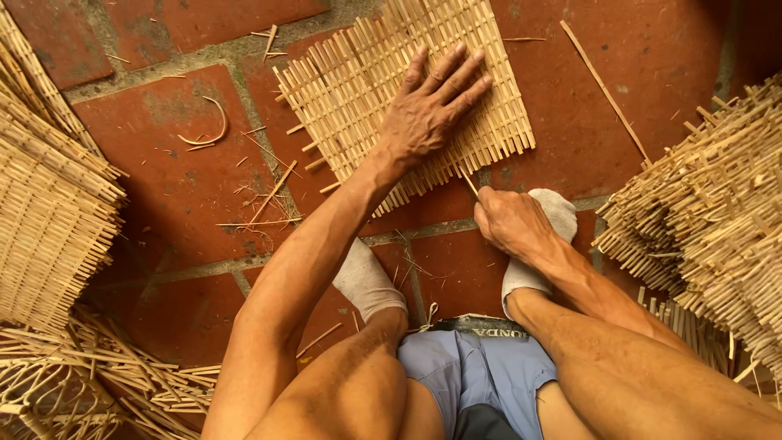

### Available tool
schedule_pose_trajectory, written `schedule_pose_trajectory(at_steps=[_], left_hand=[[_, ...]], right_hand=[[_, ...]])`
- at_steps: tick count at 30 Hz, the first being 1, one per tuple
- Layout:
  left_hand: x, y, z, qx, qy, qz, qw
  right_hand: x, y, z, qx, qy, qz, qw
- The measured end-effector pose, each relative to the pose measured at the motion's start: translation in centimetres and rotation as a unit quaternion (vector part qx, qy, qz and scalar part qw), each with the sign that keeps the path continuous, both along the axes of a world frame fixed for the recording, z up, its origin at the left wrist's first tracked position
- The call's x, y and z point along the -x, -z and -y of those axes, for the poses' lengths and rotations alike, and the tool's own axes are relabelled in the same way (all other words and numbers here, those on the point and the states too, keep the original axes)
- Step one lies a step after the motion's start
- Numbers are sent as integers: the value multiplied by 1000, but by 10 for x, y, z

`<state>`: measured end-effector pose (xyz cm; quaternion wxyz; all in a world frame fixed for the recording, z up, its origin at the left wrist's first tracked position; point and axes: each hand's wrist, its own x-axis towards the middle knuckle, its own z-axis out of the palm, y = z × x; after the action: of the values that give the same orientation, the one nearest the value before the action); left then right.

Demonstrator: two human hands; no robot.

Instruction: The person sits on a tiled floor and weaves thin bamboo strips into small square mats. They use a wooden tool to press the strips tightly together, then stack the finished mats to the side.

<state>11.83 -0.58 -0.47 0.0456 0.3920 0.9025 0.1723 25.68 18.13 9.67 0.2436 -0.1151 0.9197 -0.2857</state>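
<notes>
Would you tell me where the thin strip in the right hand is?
In the head view, the strip sits centre-right, pinched by the right hand at the mat's near edge.

We see a pale straw-yellow woven mat point(407, 90) with a fine lattice of crossing slats, lying on brick-red floor tiles point(660, 65) with grey joints. The stacks of mats at left point(49, 212) and right point(709, 212) share that straw tone and grid. Our socks point(366, 281) are off-white, the shorts point(472, 367) washed-out blue with a dark waistband
</notes>
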Motion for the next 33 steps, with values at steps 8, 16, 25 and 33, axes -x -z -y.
schedule_pose_trajectory(at_steps=[8, 16, 25, 33], left_hand=[[3, -6, 3, 54, 7, -14, 998], [3, -6, 3, 23, 8, 29, 999], [3, -12, 4, 38, -7, 41, 998], [-4, -31, -2, 2, -41, 48, 998]], right_hand=[[1, -16, -15, -1, 63, -43, 997], [55, 45, -28, -22, 118, -128, 984], [61, 39, -42, 32, 54, -73, 995], [32, -24, -42, 36, -24, -96, 994]])
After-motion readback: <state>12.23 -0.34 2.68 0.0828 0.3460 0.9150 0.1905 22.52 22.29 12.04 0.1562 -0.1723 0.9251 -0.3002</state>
